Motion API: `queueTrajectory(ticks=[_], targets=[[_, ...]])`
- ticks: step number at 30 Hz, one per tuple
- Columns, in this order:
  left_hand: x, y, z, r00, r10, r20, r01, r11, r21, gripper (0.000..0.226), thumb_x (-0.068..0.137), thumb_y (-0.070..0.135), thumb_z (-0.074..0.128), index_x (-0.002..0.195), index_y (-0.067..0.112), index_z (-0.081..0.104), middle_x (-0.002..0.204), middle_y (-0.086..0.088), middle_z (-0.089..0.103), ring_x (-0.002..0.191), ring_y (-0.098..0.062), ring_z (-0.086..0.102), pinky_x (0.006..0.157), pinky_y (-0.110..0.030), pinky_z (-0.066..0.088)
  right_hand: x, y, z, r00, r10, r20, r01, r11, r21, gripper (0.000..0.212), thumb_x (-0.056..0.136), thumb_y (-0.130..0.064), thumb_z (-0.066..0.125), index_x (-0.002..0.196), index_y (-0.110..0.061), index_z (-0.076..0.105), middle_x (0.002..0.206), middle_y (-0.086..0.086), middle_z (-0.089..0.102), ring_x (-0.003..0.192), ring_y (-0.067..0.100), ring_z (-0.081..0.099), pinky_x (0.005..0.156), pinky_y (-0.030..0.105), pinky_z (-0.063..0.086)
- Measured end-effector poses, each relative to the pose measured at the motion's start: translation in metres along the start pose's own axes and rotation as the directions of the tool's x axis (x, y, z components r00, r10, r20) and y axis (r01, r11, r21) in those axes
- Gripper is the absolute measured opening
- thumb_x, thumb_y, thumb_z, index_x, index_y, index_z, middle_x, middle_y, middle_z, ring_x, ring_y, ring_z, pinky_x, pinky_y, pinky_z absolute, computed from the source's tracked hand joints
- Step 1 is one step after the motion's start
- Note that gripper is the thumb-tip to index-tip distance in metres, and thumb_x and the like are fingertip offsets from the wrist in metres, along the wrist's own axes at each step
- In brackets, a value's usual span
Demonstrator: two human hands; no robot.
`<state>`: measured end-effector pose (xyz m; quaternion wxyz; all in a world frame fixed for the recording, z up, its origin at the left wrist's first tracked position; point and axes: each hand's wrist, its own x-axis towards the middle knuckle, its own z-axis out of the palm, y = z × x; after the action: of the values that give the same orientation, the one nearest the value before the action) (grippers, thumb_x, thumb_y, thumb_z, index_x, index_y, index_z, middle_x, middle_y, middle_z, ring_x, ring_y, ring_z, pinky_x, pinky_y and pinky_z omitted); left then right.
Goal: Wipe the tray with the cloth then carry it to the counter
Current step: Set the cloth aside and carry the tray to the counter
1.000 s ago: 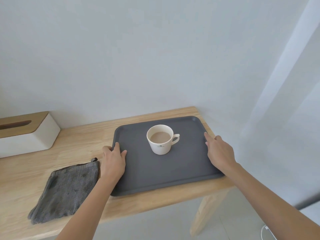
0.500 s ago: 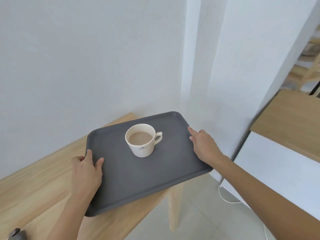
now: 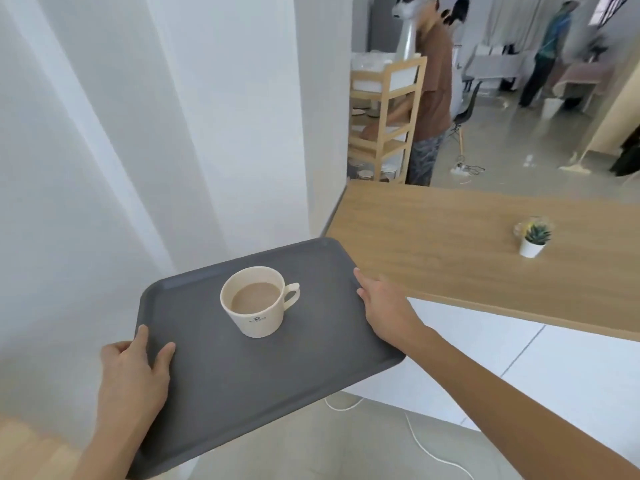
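A dark grey tray [image 3: 221, 382] hangs in the air in front of me, held at both short ends. My left hand [image 3: 133, 372] grips its left edge, thumb on top. My right hand [image 3: 384, 308] grips its right edge. A cream cup [image 3: 258, 299] full of milky coffee stands upright on the tray, handle to the right. The wooden counter [image 3: 467, 244] lies to the right, its near corner just beyond the tray's far right corner. The cloth is out of view.
A small potted plant [image 3: 533, 239] sits on the counter at the right. A white wall [image 3: 138, 133] stands ahead and left. A white cable [image 3: 415, 434] lies on the floor below. Beyond the counter stand a wooden shelf [image 3: 384, 116] and two people.
The tray has left the wooden table and swung right toward the counter, both hands still on it. The table and cloth have dropped out of view; the counter and the room came in.
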<state>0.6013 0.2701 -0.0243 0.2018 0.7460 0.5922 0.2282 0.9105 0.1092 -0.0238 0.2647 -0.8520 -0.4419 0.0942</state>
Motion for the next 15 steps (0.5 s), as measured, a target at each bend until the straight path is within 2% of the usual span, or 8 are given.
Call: queueTrajectory(ticks=[7, 11, 15], targets=[[0.035, 0.132, 0.116, 0.974, 0.178, 0.140, -0.171, 0.983, -0.062, 0.056, 0.094, 0.028, 0.053, 0.145, 0.012, 0.036, 0.128, -0.021, 0.041, 0.113, -0.033, 0.048, 0.092, -0.046, 0.044, 0.038, 0.132, -0.068, 0.977, 0.193, -0.095, -0.200, 0.978, -0.062, 0.046, 0.101, -0.019, 0.030, 0.147, -0.020, 0.030, 0.112, 0.020, 0.061, 0.102, 0.038, 0.057, 0.085, 0.041, 0.045], [0.063, 0.195, 0.182, 0.934, 0.290, 0.211, -0.273, 0.956, -0.104, 0.052, 0.093, 0.030, 0.053, 0.141, 0.013, 0.040, 0.124, -0.019, 0.041, 0.096, -0.029, 0.052, 0.088, -0.043, 0.046, 0.053, 0.192, -0.092, 0.939, 0.308, -0.150, -0.322, 0.944, -0.073, 0.046, 0.102, -0.022, 0.029, 0.147, -0.023, 0.027, 0.109, 0.020, 0.059, 0.098, 0.038, 0.057, 0.081, 0.041, 0.045], [0.091, 0.246, 0.249, 0.884, 0.377, 0.275, -0.352, 0.926, -0.137, 0.055, 0.093, 0.029, 0.054, 0.143, 0.012, 0.039, 0.125, -0.020, 0.042, 0.104, -0.034, 0.054, 0.088, -0.043, 0.047, 0.074, 0.249, -0.098, 0.886, 0.418, -0.201, -0.438, 0.897, -0.062, 0.046, 0.102, -0.023, 0.029, 0.148, -0.025, 0.028, 0.106, 0.019, 0.054, 0.094, 0.038, 0.057, 0.075, 0.037, 0.041]])
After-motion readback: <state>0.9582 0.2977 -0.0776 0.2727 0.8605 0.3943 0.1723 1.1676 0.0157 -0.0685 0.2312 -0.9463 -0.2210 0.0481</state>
